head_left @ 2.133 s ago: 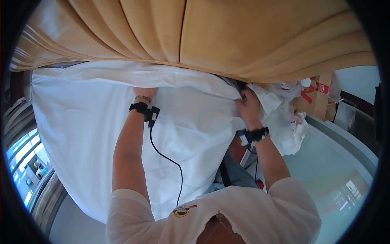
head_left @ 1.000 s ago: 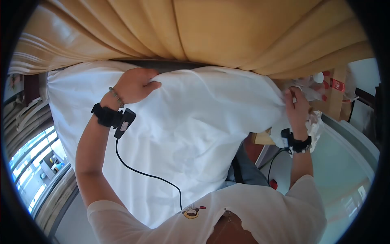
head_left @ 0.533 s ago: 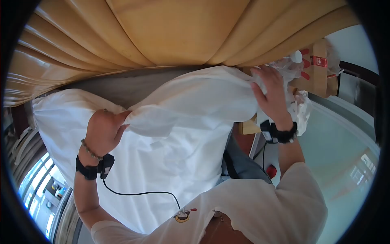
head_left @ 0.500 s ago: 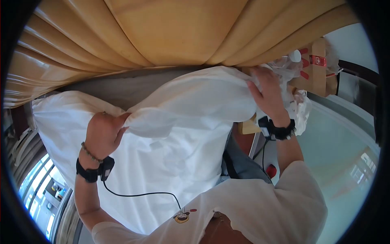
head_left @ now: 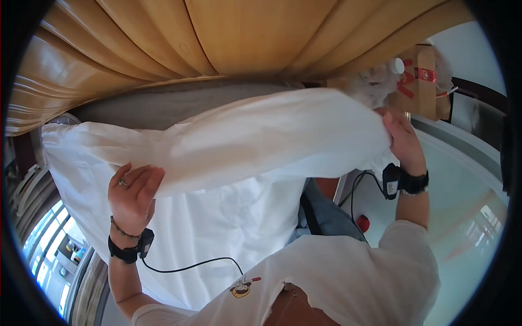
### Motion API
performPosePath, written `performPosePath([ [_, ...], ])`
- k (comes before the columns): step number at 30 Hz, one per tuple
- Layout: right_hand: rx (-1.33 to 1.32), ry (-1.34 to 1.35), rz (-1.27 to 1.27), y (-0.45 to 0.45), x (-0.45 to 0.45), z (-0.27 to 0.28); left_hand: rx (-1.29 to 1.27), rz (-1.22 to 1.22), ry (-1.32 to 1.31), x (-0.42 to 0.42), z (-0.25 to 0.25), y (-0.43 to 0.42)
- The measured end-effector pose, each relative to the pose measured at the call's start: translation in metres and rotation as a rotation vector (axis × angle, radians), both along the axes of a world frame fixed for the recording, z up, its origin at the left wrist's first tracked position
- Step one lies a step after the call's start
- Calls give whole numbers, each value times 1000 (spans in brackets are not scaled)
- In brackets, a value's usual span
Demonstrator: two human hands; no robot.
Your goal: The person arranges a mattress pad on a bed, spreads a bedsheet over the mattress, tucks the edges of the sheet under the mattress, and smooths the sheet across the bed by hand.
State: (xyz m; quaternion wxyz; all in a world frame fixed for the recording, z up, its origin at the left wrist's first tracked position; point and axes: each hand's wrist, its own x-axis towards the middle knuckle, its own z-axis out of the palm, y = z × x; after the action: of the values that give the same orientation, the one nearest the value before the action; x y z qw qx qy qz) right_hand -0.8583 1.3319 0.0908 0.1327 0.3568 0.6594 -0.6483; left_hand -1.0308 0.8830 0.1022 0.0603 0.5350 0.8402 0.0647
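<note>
Far left: bright window (head_left: 51, 258), bundled curtain-like material (head_left: 87, 288) near it. Left hand (head_left: 133, 193), ring on a finger, beaded bracelet (head_left: 125, 228), black wrist device (head_left: 130, 247) with cable; fingers lie on the folded-back edge of the white sheet (head_left: 261, 136). Left grip: cannot tell if thumb pinches cloth. Sheet is centre, spread over the bed, upper part doubled back in a wide flap between both hands. Grey mattress (head_left: 185, 106) exposed above it, against tan padded headboard (head_left: 244, 38). Person's grey-blue trouser leg (head_left: 331, 209) below the flap, right of centre. Right hand (head_left: 405, 141), also strapped, grasps sheet's right end, thumb side facing camera, some fingers hidden behind cloth. Beyond it: white-capped bottle (head_left: 397, 66) in clear plastic, brown paper bag (head_left: 413, 100). Far right: glossy pale-green tabletop (head_left: 467, 174).
</note>
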Motion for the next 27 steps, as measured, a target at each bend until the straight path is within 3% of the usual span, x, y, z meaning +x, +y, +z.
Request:
performPosePath([
  [1, 6, -3, -2, 2, 3, -1, 7, 14, 2, 2, 0, -6],
  [4, 79, -272, 383, 8, -5, 0, 20, 32, 9, 11, 0, -15],
  [5, 76, -274, 385, 12, -8, -1, 24, 30, 19, 14, 0, -18],
  [7, -303, -11, 312, 22, -10, -3, 35, 22, 38, 21, -1, -21],
  [11, -448, 100, 153, 11, -13, 18, 63, 22, 65, 28, 0, -31],
  [13, -111, 129, 326, 19, -8, 26, 62, 25, 58, 34, -1, -40],
  [14, -15, 141, 97, 17, -7, 30, 67, 24, 49, 36, -2, -42],
  [17, 12, 246, 53, 47, -19, 18, 99, 32, 52, 41, -3, -44],
  [18, 363, 212, 55, 34, -26, 17, 102, 36, 54, 41, -4, -44],
  [19, 364, 214, 56, 22, -28, 16, 104, 25, 14, 41, -4, -44],
  [21, 1401, 603, 365, -1, -37, 13, 106, 22, -16, 38, -6, -47],
  [25, 702, 781, 992, -73, -57, 7, 97, 15, 15, 41, -3, -45],
  [27, 575, 913, 1113, -110, -72, -12, 95, 33, 35, 42, 0, -42],
])
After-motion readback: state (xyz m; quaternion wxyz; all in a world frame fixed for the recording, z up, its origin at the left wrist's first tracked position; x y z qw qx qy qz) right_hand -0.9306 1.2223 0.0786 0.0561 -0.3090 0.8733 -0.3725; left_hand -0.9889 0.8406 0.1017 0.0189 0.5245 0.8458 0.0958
